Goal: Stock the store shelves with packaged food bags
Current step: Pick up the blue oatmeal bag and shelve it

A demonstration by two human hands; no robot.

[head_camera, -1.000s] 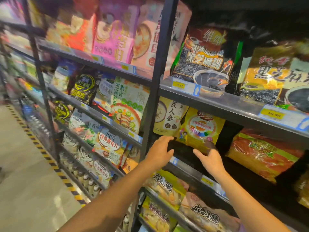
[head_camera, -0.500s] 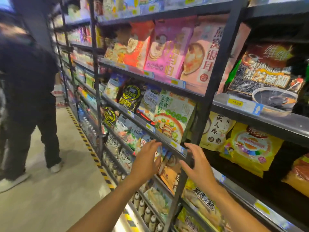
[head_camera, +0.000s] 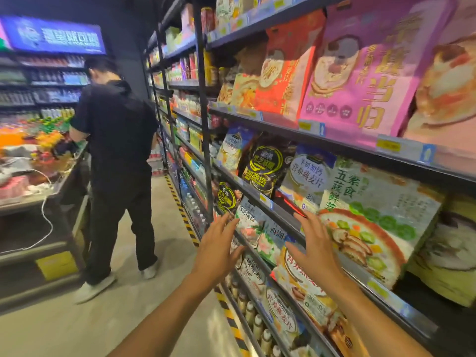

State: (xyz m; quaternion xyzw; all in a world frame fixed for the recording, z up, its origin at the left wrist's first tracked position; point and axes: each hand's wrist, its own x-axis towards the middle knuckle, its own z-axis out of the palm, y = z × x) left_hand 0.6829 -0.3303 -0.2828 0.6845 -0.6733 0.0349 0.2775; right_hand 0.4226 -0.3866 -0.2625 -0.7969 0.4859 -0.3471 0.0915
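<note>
Dark metal shelves (head_camera: 283, 215) on my right are packed with food bags. My left hand (head_camera: 219, 243) is held out with spread fingers in front of a pale bag with pink flowers (head_camera: 253, 228) on the lower shelf; whether it touches the bag is unclear. My right hand (head_camera: 314, 243) is also spread and empty, in front of the shelf rail, beside a large bag printed with a bowl of vegetables (head_camera: 373, 220). A black-and-yellow bag (head_camera: 265, 168) and a pink bag (head_camera: 365, 73) stand on higher shelves. Neither hand holds anything.
A person in black clothes (head_camera: 116, 163) stands in the aisle ahead, at a metal cart (head_camera: 51, 191) loaded with goods. Yellow-black hazard tape (head_camera: 180, 207) runs along the shelf foot. Small bottles (head_camera: 252, 315) line the lowest shelf. Drink shelves fill the far wall.
My view has swung left along the aisle, bringing the person in black and the cart into sight. Both hands left the yellow bag's shelf bay and now hover, spread, further left.
</note>
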